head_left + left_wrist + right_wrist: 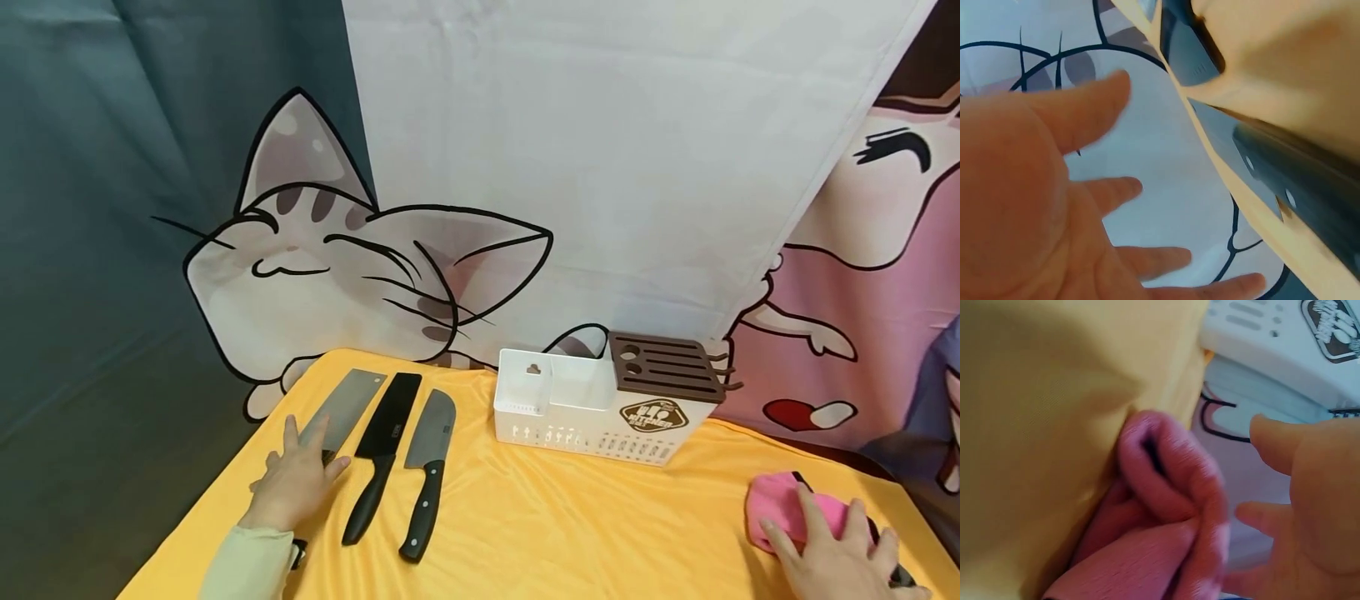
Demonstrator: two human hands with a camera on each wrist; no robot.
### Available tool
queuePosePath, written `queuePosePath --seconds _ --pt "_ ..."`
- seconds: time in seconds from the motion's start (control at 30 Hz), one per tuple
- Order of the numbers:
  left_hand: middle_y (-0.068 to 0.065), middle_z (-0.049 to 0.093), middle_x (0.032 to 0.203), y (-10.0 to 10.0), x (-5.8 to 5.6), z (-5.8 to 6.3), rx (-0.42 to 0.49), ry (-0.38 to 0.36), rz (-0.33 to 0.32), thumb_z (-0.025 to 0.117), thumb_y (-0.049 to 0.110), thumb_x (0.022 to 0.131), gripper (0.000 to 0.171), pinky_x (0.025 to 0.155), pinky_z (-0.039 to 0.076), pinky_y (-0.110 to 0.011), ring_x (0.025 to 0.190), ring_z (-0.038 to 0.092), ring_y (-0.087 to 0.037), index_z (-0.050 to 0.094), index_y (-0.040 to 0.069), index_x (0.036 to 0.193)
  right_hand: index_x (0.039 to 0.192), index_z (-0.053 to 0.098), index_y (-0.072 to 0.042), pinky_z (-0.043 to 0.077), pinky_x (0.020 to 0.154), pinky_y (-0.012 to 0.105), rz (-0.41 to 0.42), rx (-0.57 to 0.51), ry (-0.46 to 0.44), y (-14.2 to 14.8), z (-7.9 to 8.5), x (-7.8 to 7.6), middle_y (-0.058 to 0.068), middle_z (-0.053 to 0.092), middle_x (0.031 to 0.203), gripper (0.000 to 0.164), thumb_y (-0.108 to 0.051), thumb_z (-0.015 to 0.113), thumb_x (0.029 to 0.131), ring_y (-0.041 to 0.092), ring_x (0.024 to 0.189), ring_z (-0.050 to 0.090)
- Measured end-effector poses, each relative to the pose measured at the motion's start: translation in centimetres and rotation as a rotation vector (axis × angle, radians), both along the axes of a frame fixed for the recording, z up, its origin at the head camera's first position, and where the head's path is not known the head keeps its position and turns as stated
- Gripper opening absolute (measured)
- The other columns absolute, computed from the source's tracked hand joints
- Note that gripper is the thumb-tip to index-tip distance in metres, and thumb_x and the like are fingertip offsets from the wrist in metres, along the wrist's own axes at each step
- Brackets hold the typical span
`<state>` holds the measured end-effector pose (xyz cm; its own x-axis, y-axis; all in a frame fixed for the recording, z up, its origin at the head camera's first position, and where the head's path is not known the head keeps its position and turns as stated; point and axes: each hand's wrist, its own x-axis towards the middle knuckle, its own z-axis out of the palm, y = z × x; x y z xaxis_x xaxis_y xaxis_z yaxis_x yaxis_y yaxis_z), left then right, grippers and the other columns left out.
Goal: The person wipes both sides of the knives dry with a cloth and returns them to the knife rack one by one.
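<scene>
My left hand point(292, 483) hovers with spread fingers over the handle end of a cleaver point(348, 404), covering most of that handle in the head view. To its right lie a black-bladed knife point(393, 417) and a grey-bladed kitchen knife point(431, 433), handles toward me. The left wrist view has a dark riveted handle point(1304, 181) beside the palm, apart from the fingers. At the far right, my right hand point(832, 550) spreads its fingers over a folded pink cloth point(772, 508). Seen from the right wrist, the cloth point(1141, 562) lies beside the hand, ungripped.
A white knife holder point(585, 429) with a brown slotted top point(663, 367) and open compartments stands at the back, right of centre. Yellow cloth point(562, 525) covers the table. Behind it hangs a cartoon-printed curtain point(637, 167). Dark trim shows along the pink cloth.
</scene>
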<state>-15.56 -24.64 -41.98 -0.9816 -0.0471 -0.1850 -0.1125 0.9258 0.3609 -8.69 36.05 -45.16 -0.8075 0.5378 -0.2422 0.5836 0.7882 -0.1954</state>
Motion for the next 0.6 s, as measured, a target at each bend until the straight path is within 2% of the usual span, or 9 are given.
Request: queuePosePath --seconds 0.07,0.17,0.3,0.4,0.5,0.6 --pt "-0.043 -0.005 0.154 -0.5 -0.2 0.0 -0.013 -0.009 0.011 0.055 0.044 0.102 0.081 0.072 0.040 -0.081 0.109 0.039 -0.076 0.009 0.012 0.162 0.156 0.016 -0.006 -0.002 0.100 0.085 -0.009 0.002 -0.015 0.6 -0.2 0.1 0.044 -0.013 0.144 0.095 -0.065 0.055 0.093 0.068 0.133 -0.018" --pt "-0.046 -0.002 0.151 -1.3 -0.3 0.0 -0.030 -0.029 0.016 0.058 0.040 0.101 0.082 0.070 0.045 -0.071 0.096 0.048 -0.071 0.011 0.009 0.161 0.155 0.014 -0.004 -0.002 0.099 0.085 -0.003 -0.013 -0.031 1.6 -0.5 0.2 0.043 -0.016 0.145 0.100 -0.069 0.056 0.090 0.070 0.132 -0.017" --pt "-0.049 0.001 0.148 -2.5 -0.3 -0.5 -0.043 -0.048 0.008 0.062 0.038 0.099 0.085 0.075 0.045 -0.068 0.094 0.049 -0.070 0.014 0.004 0.160 0.156 0.010 -0.004 -0.001 0.099 0.086 0.011 -0.032 -0.046 2.6 -0.3 0.0 0.042 -0.021 0.147 0.107 -0.072 0.057 0.087 0.071 0.131 -0.016" --pt "-0.050 0.009 0.145 -3.3 -0.2 -1.0 -0.050 -0.055 0.003 0.065 0.037 0.098 0.085 0.072 0.047 -0.066 0.095 0.049 -0.068 0.016 0.003 0.159 0.157 0.009 -0.005 0.004 0.098 0.086 0.032 -0.028 -0.030 3.0 -0.2 -0.2 0.042 -0.021 0.147 0.111 -0.072 0.060 0.085 0.071 0.130 -0.009" --pt "-0.050 0.023 0.138 -3.8 -0.2 -1.5 -0.053 -0.059 -0.002 0.066 0.038 0.097 0.085 0.066 0.048 -0.060 0.089 0.053 -0.058 0.018 0.003 0.159 0.156 0.011 -0.002 0.013 0.098 0.085 0.066 -0.009 -0.009 3.2 -0.2 -0.4 0.045 -0.016 0.144 0.109 -0.074 0.055 0.087 0.072 0.126 0.001" --pt "-0.045 0.038 0.120 -4.1 0.0 -1.8 -0.044 -0.061 0.002 0.066 0.038 0.097 0.085 0.061 0.047 -0.051 0.077 0.053 -0.043 0.020 0.002 0.158 0.155 0.011 0.000 0.018 0.099 0.083 0.100 -0.008 0.005 3.3 -0.2 -0.7 0.049 -0.011 0.141 0.106 -0.076 0.046 0.090 0.074 0.122 0.007"
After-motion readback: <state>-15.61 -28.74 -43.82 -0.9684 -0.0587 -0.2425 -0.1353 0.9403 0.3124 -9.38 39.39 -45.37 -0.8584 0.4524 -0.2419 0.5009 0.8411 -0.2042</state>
